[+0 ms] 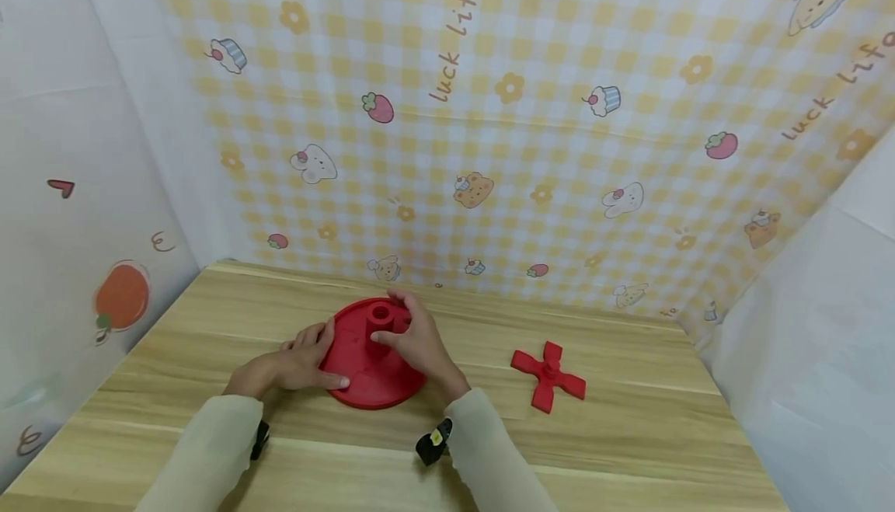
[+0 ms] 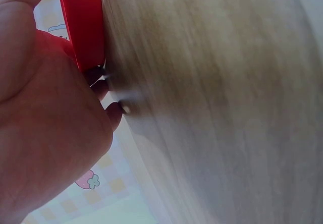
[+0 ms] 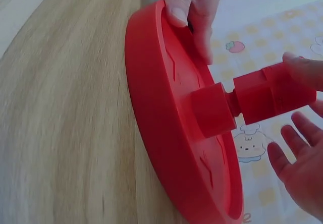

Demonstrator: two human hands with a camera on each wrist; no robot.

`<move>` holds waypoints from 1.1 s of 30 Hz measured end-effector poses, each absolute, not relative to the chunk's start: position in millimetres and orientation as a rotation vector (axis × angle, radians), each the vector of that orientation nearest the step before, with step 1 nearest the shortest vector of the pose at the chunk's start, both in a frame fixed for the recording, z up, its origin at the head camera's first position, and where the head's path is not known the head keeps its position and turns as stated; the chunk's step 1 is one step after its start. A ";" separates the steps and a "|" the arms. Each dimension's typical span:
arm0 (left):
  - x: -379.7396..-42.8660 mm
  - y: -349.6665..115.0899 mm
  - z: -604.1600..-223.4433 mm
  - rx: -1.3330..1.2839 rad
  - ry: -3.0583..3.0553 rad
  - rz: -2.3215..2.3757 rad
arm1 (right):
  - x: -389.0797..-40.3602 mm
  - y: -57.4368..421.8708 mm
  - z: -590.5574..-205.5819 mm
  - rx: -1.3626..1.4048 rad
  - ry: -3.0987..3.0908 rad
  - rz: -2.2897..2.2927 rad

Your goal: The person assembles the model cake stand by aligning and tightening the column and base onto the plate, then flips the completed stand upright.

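**Left hand grips the red plate, right hand is at the post**

The plate is round and sits on the wood table, left of the middle. The left hand pinches its left edge, with the thumb on top and some fingertips low by the side. The post stands up in the middle of the plate. It is red too, with a thin neck partway up and a round hole in its top. The right hand is spread wide around the post. Its thumb touches the post, and the right wrist view shows other fingers apart from it.

A red cross with four arms lies flat on the table, to the right of the plate and well apart from it. Behind the table hangs a yellow checked cloth.
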State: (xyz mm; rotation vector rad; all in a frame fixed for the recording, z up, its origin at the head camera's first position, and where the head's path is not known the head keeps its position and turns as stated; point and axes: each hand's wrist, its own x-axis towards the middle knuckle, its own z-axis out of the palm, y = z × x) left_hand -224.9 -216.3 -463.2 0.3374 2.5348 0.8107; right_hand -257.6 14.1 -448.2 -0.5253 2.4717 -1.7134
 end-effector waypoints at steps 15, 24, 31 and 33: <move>-222.8 -214.3 -460.8 0.334 2.539 0.824 | -260.1 8.4 -459.9 -0.483 2.548 -1.693; -224.2 -216.3 -466.3 0.313 2.564 0.803 | -257.6 2.1 -458.3 -0.443 2.664 -1.615; -226.9 -217.6 -469.1 0.319 2.553 0.813 | -258.0 3.7 -456.0 -0.471 2.673 -1.595; -226.8 -218.0 -468.3 0.315 2.550 0.821 | -258.5 5.9 -454.2 -0.520 2.650 -1.574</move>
